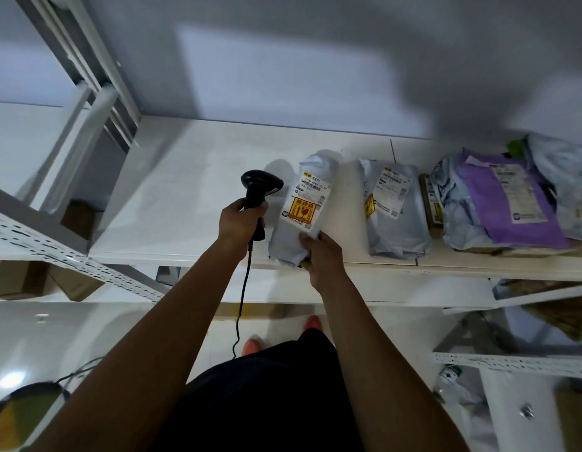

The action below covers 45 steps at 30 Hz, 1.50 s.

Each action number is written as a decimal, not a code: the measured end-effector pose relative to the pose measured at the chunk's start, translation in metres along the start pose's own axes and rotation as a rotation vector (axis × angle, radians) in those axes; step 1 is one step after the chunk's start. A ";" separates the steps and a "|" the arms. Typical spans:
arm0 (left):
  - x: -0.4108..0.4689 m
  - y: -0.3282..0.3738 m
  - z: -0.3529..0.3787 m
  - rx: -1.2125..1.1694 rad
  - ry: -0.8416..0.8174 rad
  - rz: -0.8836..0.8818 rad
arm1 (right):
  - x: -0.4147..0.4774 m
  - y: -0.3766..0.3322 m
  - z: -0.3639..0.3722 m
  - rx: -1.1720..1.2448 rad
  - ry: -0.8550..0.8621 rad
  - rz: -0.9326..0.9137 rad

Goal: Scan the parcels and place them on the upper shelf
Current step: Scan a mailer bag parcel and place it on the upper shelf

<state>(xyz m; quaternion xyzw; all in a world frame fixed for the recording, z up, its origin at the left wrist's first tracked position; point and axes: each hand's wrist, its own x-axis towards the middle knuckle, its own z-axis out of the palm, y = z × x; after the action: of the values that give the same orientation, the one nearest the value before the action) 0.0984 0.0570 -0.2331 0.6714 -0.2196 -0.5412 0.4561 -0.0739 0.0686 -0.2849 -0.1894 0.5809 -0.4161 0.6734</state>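
Note:
A grey poly-bag parcel [292, 238] with a white label and a yellow fragile sticker lies on the white upper shelf [172, 203], its near end over the shelf's front edge. My right hand [322, 256] grips that near end, thumb on top. My left hand [240, 223] holds a black corded barcode scanner [258, 187] by its handle, just left of the parcel, its head turned toward the label. To the right on the same shelf lie a second grey parcel [395, 220] and a purple-and-grey parcel [498, 207].
A small brown box [431, 207] is wedged between the two right-hand parcels, and another grey bag [566, 177] lies at the far right. Perforated metal shelf posts [71, 256] stand at left. Cardboard boxes [68, 285] sit on lower shelves. The scanner cable [240, 308] hangs down.

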 end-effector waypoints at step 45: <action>-0.259 0.006 0.288 0.175 -0.530 0.241 | -0.171 -0.202 -0.300 -0.039 -0.090 -0.412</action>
<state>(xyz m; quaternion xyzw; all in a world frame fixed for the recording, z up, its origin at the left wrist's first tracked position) -0.2493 0.1504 -0.0910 0.5127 -0.4548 -0.6185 0.3843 -0.4209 0.1529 -0.1045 -0.3353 0.5072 -0.5249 0.5956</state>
